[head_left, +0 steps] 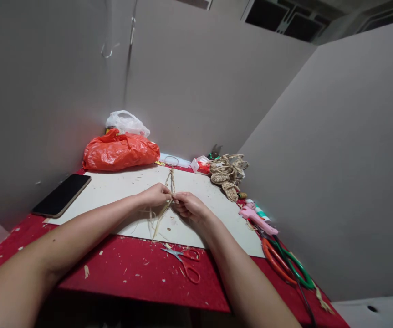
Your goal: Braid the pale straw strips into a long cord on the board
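Note:
A thin braid of straw-coloured fibre (pixel 172 178) stands up from between my two hands, over a white board (pixel 114 184). My left hand (pixel 156 195) pinches it from the left. From the right, my right hand (pixel 189 205) grips it with thumb and forefinger, the other fingers curled in. Both sets of fingertips nearly meet. Loose pale strands (pixel 160 221) hang below them toward the board's near edge. Scissors with red handles (pixel 186 264) lie on the red cloth (pixel 131 273), in front of my hands.
A black phone (pixel 63 195) lies at left. Behind stand a red plastic bag (pixel 121 151) and a white bag (pixel 128 122). Woven straw pieces (pixel 228 173) are heaped back right. A pink glue gun (pixel 257 218) and large red-and-green-handled cutters (pixel 287 262) line the right edge.

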A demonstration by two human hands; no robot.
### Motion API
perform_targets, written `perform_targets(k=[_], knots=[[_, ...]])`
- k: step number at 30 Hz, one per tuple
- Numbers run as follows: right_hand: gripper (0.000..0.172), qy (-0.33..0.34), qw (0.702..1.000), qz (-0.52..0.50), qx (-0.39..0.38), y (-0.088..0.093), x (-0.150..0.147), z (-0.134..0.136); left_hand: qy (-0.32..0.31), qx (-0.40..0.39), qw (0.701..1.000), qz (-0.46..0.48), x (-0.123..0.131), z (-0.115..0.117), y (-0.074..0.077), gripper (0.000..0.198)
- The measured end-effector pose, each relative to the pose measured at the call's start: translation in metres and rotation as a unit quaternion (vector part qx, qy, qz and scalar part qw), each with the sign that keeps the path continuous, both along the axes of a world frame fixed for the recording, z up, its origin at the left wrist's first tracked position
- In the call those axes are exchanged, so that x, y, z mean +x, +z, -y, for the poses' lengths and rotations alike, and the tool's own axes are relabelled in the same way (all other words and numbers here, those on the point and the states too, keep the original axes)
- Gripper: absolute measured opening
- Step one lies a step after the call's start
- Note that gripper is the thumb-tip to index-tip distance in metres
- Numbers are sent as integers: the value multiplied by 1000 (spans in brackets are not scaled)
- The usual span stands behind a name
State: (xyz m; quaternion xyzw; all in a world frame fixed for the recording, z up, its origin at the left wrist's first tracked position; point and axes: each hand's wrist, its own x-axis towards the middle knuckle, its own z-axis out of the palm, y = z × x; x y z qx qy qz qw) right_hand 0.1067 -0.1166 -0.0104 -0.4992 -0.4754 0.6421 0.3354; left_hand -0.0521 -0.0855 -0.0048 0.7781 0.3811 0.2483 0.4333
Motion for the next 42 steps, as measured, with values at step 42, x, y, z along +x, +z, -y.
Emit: perform_targets(k=[42], knots=[[17,47,977,178,111,10,14,7,13,12,999,28,11,1,-6,19]])
